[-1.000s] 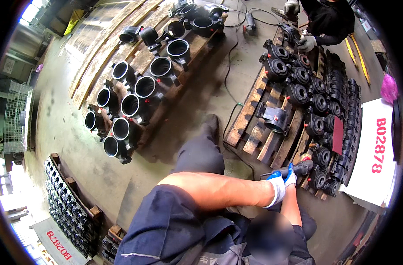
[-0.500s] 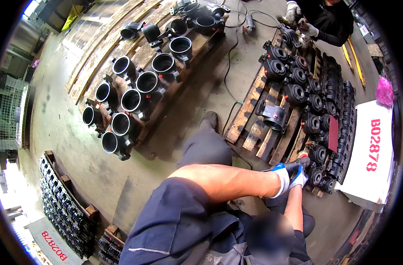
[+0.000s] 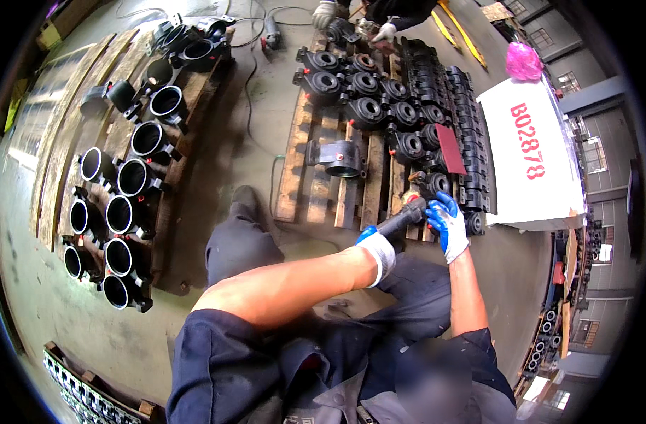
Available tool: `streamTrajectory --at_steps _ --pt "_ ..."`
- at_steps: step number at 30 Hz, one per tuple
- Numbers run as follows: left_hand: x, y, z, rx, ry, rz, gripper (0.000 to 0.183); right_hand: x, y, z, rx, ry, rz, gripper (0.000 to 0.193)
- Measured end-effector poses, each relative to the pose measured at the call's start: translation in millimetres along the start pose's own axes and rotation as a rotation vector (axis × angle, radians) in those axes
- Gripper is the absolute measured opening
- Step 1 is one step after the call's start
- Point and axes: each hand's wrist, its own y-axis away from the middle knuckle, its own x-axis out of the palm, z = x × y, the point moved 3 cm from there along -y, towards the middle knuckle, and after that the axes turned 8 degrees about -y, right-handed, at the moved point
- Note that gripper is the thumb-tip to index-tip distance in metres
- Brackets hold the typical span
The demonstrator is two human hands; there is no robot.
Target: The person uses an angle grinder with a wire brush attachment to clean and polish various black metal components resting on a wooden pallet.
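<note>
My left hand (image 3: 377,254), in a white and blue glove, is closed around the rear of a dark power tool (image 3: 402,220) that looks like an angle grinder. The tool's head points at the near edge of a group of black metal housings (image 3: 408,147) with round bores. My right hand (image 3: 447,222), gloved alike, is beside the tool's head with its blue fingers apart, over the nearest housings. Whether its fingertips touch a housing is hard to make out. A dark red sheet (image 3: 450,149) lies on the housings just beyond.
A wooden pallet (image 3: 289,184) carries the housings and one lone black cylinder part (image 3: 339,157). Left stands another pallet (image 3: 45,152) with black ring-shaped castings (image 3: 133,177). A white box (image 3: 503,141) with a pink bag (image 3: 524,61) stands right. A cable (image 3: 251,106) crosses the floor. Another person's gloved hand (image 3: 385,32) works at the far end.
The view has swung right, so the pallets sit further left. My right hand has come off the tool and its fingers have spread; the left keeps its grip.
</note>
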Motion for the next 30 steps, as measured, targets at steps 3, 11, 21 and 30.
streamTrajectory --at_steps 3,11,21,30 --pt "-3 6 3 -0.026 -0.012 0.025 0.048 15 11 19 -0.019 0.178 0.127 0.057" --pt "19 -29 -53 0.118 0.218 0.032 0.049 28 26 18 0.042 0.684 0.274 0.060" --pt "14 -21 -31 0.250 0.883 0.336 0.041 78 23 23 -0.253 1.168 0.524 0.063" --pt "24 -21 -53 0.113 0.909 0.283 0.036 93 26 29 -0.239 1.159 0.545 0.067"
